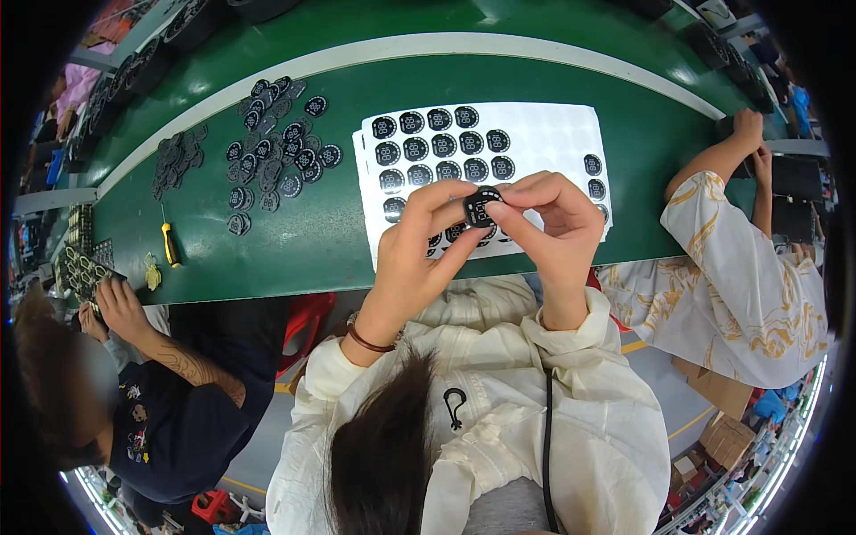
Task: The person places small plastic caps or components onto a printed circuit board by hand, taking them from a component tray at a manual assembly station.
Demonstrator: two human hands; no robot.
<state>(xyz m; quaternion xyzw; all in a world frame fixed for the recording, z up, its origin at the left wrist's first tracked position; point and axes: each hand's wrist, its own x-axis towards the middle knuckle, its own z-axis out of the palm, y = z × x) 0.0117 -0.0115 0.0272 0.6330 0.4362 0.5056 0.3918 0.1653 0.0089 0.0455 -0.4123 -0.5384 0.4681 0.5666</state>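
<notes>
Above the near part of a white sheet (553,134), I hold a small round black display panel (480,207) with pale digit segments on its face. My left hand (410,241) grips its left edge between thumb and fingers. From the other side, my right hand (557,227) pinches it, the thumb lying against its face. Similar round black stickers (444,144) lie in rows on the sheet, and several more sit near its right edge. My hands cover part of the lower rows. A loose pile of matching black discs (272,147) is spread on the green table left of the sheet.
Farther left lie a second heap of dark pieces (180,160), a yellow-handled screwdriver (170,245) and a small yellowish item (152,272). A pale curved rail (428,43) borders the green table's far side. People sit at my left (178,374) and right (731,267), arms at the table.
</notes>
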